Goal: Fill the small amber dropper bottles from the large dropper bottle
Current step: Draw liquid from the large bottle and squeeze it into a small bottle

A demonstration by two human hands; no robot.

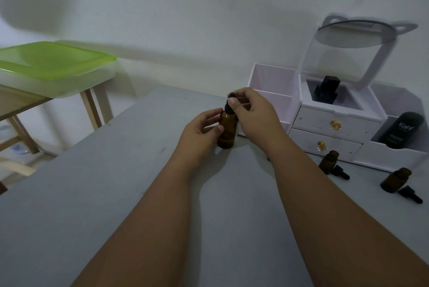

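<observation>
Left fingers [216,127] round big bottle [228,132], right fingers [232,102] pinching its dropper [228,106]; small bottles [328,161] at four o'clock on surface [116,182].

One readable word: "Kahf" on a dark bottle.

The brand name "Kahf" stands in pale letters on the upper front of the black bottle [402,130], which sits in the right-hand open compartment of the white organizer [336,122], to the right of its two drawers. Smaller print lies below the name on the same bottle, but it is too blurred to read. Nothing else carries legible text: no lettering, number or sign can be made out elsewhere on the white organizer or on anything around it.
</observation>
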